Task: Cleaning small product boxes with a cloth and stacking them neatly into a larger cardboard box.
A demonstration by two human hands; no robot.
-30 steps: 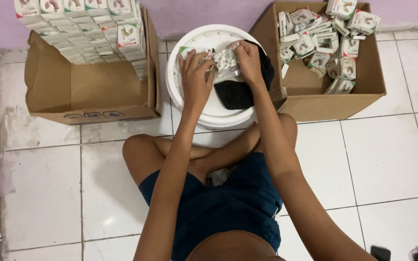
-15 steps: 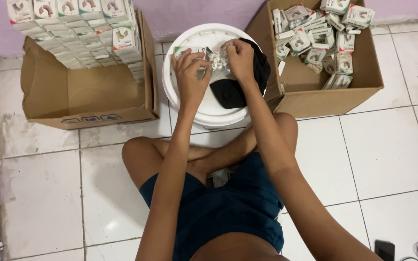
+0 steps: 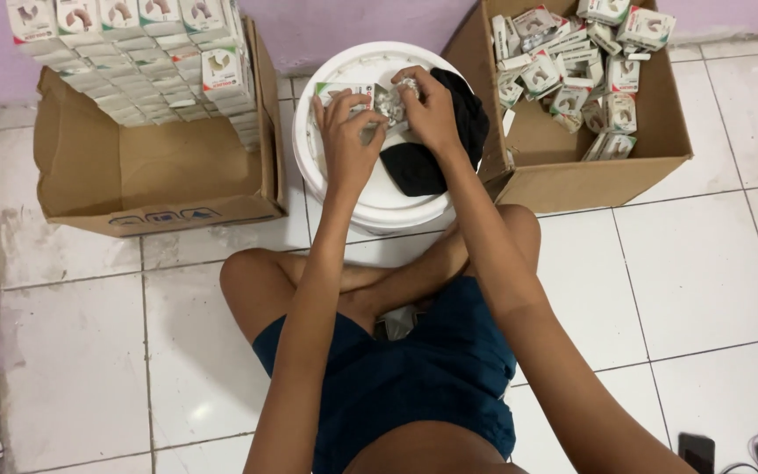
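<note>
I sit cross-legged on a tiled floor in front of a white round lid [image 3: 379, 206] on a bucket. My left hand [image 3: 346, 136] grips a small white and green carton [image 3: 337, 92] on the lid. My right hand [image 3: 427, 107] is closed on a small clear crinkled packet [image 3: 390, 101] right next to the carton's open end. A black cloth [image 3: 467, 118] lies on the lid under and beside my right hand.
A cardboard box [image 3: 155, 180] at the left holds neat rows of small cartons [image 3: 146, 61] along its far side. A second cardboard box [image 3: 603, 171] at the right holds a loose heap of the same cartons [image 3: 572, 66]. A dark phone [image 3: 697, 452] lies at the bottom right.
Both hands stay over the lid and have shifted slightly while handling the carton and packet. The camera view has drifted a little.
</note>
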